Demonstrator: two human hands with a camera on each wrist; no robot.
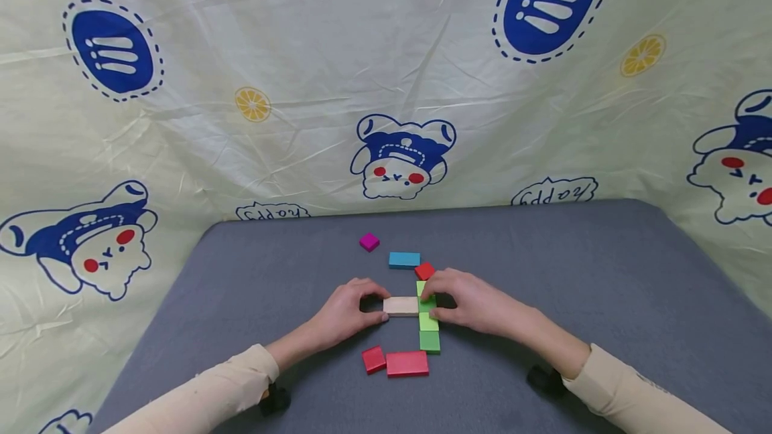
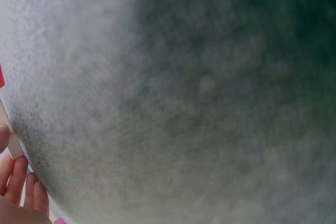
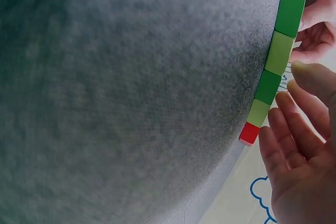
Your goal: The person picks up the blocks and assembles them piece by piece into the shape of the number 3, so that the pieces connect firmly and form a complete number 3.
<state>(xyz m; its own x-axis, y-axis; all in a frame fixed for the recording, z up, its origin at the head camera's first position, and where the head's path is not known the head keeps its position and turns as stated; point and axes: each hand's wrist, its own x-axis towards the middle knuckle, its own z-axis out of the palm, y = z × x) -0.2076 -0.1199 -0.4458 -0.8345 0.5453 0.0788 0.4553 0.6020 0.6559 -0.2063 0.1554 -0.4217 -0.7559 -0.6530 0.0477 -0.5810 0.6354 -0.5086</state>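
In the head view, my left hand [image 1: 345, 313] pinches the left end of a pale wooden block [image 1: 401, 307] between thumb and fingers. The block's right end meets a column of alternating light and dark green blocks [image 1: 429, 341]. My right hand [image 1: 473, 300] reaches in from the right, its index finger and thumb touching the middle of that column, around a dark green block [image 1: 427, 305]. In the right wrist view, the fingers [image 3: 299, 135] lie along the edge of the row, fairly straight. The left wrist view catches fingertips [image 2: 19, 174] at the wooden block's end.
A small red block [image 1: 425, 271] and a blue block [image 1: 404, 260] lie beyond the column, with a magenta block [image 1: 370, 242] farther back. Nearer are a long red block [image 1: 407, 364] and a small red block [image 1: 374, 359]. A printed cloth hangs behind the grey table [image 1: 271, 253].
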